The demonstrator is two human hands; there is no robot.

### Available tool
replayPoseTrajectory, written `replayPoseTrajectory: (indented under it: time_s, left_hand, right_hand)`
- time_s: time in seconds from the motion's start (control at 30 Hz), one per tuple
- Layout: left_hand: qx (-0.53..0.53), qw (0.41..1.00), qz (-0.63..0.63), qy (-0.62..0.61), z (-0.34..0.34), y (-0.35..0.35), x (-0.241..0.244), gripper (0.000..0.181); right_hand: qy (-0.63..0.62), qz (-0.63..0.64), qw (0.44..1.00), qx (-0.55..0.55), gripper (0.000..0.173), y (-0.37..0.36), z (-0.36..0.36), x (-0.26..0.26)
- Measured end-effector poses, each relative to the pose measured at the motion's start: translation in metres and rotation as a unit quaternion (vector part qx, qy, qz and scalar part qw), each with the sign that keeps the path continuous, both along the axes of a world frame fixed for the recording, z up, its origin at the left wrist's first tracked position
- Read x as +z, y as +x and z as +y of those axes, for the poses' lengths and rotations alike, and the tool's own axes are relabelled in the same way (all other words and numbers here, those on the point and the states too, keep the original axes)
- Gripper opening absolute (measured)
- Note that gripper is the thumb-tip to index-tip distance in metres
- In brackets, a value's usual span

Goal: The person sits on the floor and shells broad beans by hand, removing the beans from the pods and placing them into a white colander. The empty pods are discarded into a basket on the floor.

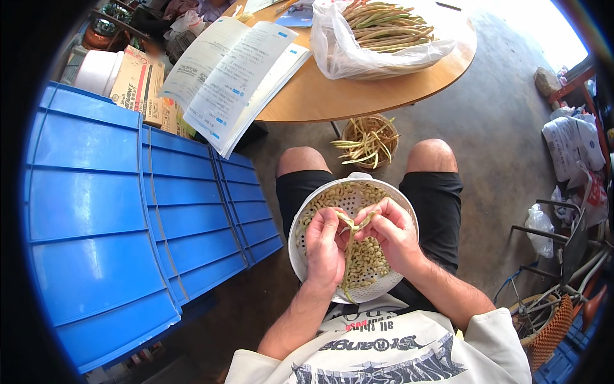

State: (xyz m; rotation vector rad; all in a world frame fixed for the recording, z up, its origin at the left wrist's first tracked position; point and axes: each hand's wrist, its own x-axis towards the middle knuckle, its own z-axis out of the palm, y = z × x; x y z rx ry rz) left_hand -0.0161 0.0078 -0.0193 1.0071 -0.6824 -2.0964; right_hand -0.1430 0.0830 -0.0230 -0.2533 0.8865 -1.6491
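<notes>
Over a white perforated colander in my lap, both hands grip one long bean pod. My left hand pinches the pod's left side near its upper end. Opposite it, my right hand has the other side between thumb and fingers. The pod is split at the top into two halves, and its lower part hangs down over the colander's near rim. Many pale shelled beans lie in the colander, spread over its bottom and up its far side. The hands hide part of them.
Beyond my knees, a wicker basket on the floor holds opened pods. A round wooden table bears a plastic bag of long bean pods and an open book. Blue plastic crates stand at left; a bicycle is at right.
</notes>
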Motion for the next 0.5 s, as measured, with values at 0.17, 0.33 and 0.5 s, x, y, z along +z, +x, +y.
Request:
replayPoseTrajectory:
  time_s: [0.17, 0.33, 0.5]
  left_hand:
    - [-0.02, 0.999, 0.008, -0.027, -0.002, 0.0, -0.002, 0.021]
    - [-0.021, 0.995, -0.046, -0.089, -0.001, -0.007, 0.003, 0.016]
    - [-0.062, 0.988, -0.054, -0.131, 0.003, -0.012, 0.01, 0.016]
  right_hand:
    - [0.004, 0.01, 1.0, 0.009, 0.009, 0.001, -0.001, 0.0]
    - [0.01, 0.068, 0.997, 0.036, 0.015, 0.0, -0.003, 0.001]
    - [0.039, 0.134, 0.986, 0.092, 0.02, -0.003, -0.008, 0.002]
